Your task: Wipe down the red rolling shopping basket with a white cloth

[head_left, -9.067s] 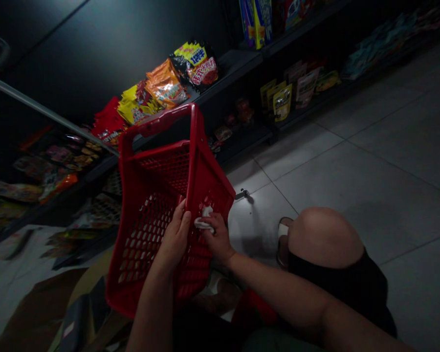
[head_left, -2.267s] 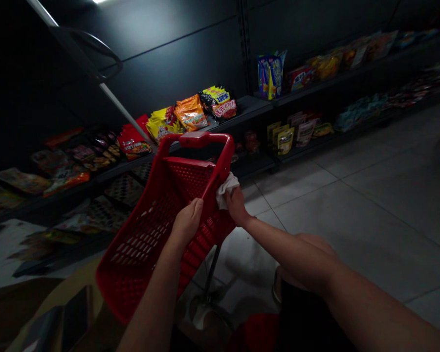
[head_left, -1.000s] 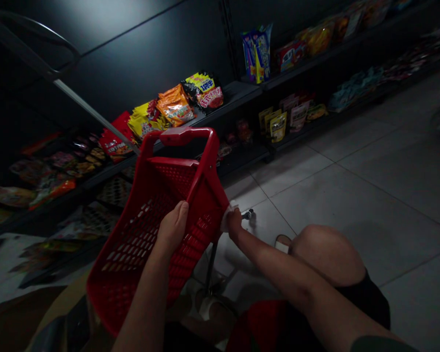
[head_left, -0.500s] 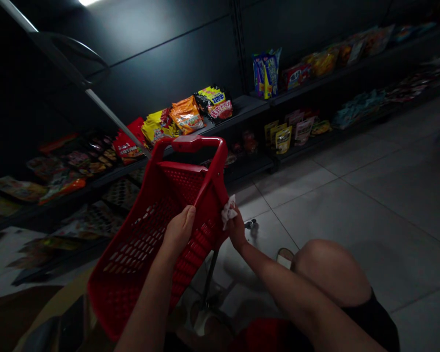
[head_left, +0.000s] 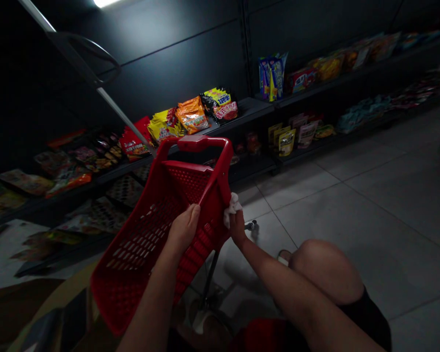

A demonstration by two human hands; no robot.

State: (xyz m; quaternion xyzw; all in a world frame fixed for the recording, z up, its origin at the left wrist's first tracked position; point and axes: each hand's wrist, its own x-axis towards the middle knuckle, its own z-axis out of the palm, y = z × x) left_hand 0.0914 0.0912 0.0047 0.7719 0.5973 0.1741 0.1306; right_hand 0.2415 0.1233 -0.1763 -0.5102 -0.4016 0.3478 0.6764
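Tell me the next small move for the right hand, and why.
Probably slide the white cloth down the outer wall of the red plastic basket: the right hand has it pressed near the top corner, while the left hand grips the basket's side, seemingly steadying it.

Dark metal shelves [head_left: 242, 111] w/ snack bags [head_left: 192, 115], grey floor tiles [head_left: 352, 220], dark wall panels [head_left: 168, 58].

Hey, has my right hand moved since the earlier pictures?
Yes. Compared with about two seconds ago, your right hand, with the white cloth, sits lower along the side of the red basket, farther from its handle.
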